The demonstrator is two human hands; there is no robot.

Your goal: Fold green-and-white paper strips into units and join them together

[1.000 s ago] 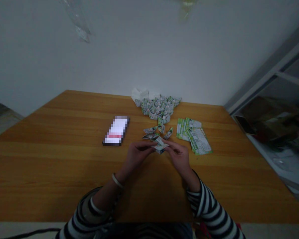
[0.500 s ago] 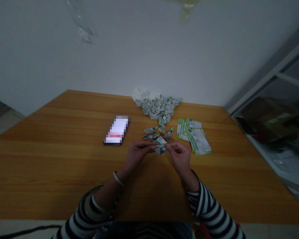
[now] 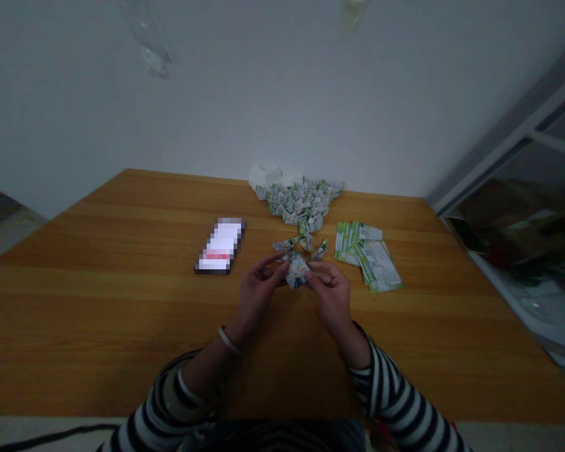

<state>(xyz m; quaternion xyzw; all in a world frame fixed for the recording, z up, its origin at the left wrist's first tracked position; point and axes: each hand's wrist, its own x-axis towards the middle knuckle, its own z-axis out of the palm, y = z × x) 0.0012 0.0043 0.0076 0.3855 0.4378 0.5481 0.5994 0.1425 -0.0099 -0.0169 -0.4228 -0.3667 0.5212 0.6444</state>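
Between my two hands is a small folded piece of printed paper (image 3: 296,271), green, white and dark, held just above the table. My left hand (image 3: 260,285) pinches its left edge between thumb and fingers. On the other side, my right hand (image 3: 332,290) grips the right edge in the same way. Just beyond my fingers lie a few loose folded paper pieces (image 3: 319,250), partly hidden by the held one. Farther back spreads a large cluster of similar folded pieces (image 3: 299,202).
Flat green-and-white printed sheets (image 3: 376,263) lie stacked to the right. A phone (image 3: 220,246) with a lit, blurred screen rests on the left. White crumpled tissue (image 3: 265,177) touches the wall behind the cluster. The wooden table (image 3: 98,301) meets the wall; shelving stands at right.
The folded paper has turned so that a broader, pointed face shows, and it sits slightly lower and to the left. My right hand has shifted a little left; both hands still hold it.
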